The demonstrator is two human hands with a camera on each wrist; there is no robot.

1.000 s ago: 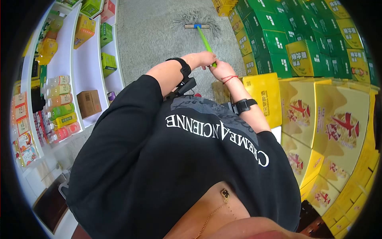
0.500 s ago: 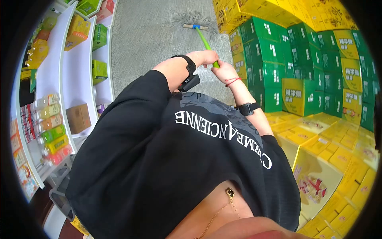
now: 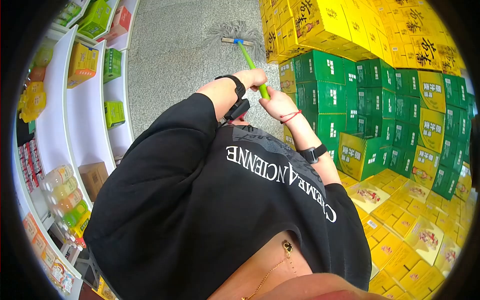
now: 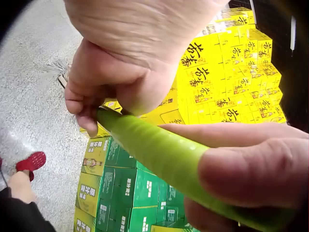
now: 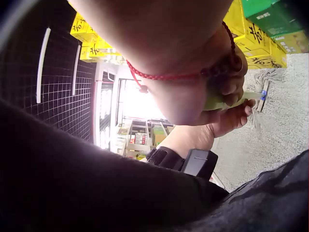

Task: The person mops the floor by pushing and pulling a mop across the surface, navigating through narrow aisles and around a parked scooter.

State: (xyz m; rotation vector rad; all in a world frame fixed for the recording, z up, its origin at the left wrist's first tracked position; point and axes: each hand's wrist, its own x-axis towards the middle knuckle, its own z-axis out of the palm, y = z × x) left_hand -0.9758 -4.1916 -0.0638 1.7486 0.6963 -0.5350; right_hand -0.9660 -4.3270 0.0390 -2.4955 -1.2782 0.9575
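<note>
A green mop handle (image 3: 248, 60) slants up from both hands to a grey string mop head (image 3: 235, 31) lying on the floor at the top of the head view. The left hand (image 3: 253, 78) grips the handle nearer the mop head; the right hand (image 3: 277, 105), with a red cord at its wrist, holds it close to the upper end. In the left wrist view, the left hand (image 4: 125, 63) curls round the handle (image 4: 154, 150), and the right hand's thumb (image 4: 251, 166) lies along it. The right wrist view shows the mop head (image 5: 263, 92) beyond both hands.
White shelves (image 3: 52, 117) with bottles and packages line the left side. Green cartons (image 3: 325, 97) and yellow cartons (image 3: 325, 22) are stacked along the right, with more yellow cartons (image 3: 400, 220) lower right. Speckled grey floor (image 3: 165, 55) lies between them.
The mop head has shifted left and slightly nearer in the head view. Both hands keep their grip. The surroundings have swung, bringing more yellow cartons in at the top right.
</note>
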